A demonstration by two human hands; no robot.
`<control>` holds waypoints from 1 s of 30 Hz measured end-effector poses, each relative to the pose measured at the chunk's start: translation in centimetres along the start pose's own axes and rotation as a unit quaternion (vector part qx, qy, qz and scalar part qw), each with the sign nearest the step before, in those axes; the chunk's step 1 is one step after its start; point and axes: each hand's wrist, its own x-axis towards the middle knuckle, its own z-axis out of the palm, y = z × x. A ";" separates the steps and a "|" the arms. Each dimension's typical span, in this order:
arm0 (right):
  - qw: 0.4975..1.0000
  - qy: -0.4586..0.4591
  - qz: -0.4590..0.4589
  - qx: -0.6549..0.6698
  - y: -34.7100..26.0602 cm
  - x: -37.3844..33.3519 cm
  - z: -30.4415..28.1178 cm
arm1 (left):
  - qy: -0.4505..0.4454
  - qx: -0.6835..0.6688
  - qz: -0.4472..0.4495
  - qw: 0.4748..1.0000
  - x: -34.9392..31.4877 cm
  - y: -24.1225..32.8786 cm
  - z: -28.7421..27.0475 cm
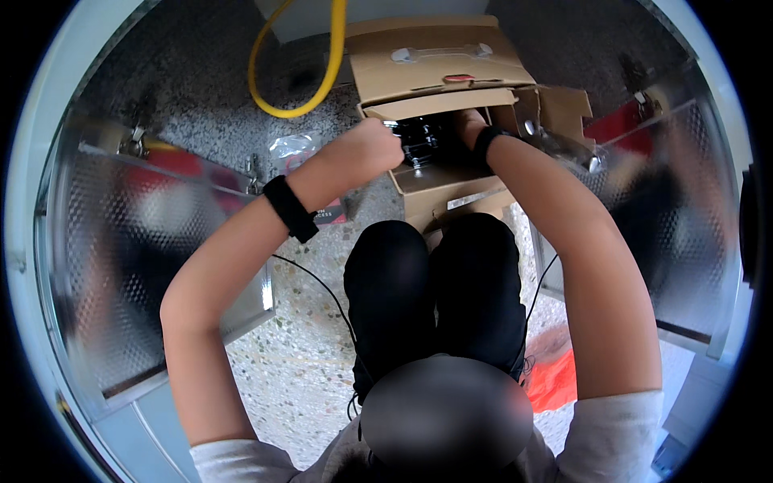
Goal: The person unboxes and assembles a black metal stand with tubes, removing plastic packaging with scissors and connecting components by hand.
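Note:
An opened brown cardboard box [459,182] stands on the floor in front of my knees, its flaps raised. Inside it lies a dark, shiny object with metal parts [420,138], whose kind I cannot make out. My left hand [372,150] is closed in a fist at the box's left edge, beside that object; whatever its fingers hold is hidden. My right hand [470,125] reaches into the right side of the box, and its fingers are lost in the dark interior.
A yellow hose [332,76] loops down behind the box on the left. Open cabinet doors with textured metal panels [97,274] flank me on both sides. A clear plastic bag [291,148] lies left of the box, and an orange-red item [554,382] is on the floor at right.

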 end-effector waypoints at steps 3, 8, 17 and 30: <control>0.999 0.011 0.000 -0.041 -1.2 2.0 4.6 | 0.008 -0.016 0.025 1.000 1.1 -0.5 0.4; 0.988 0.085 0.018 0.130 2.6 -0.9 -1.5 | -0.040 0.019 0.010 0.999 1.2 -1.2 -0.1; 0.981 0.132 -0.046 0.132 7.3 -7.1 -7.1 | -0.028 -0.010 -0.020 0.999 1.1 -3.3 0.4; 0.980 0.183 -0.045 0.058 13.1 -13.8 -9.8 | 0.082 -0.031 -0.070 0.994 0.2 -6.0 0.4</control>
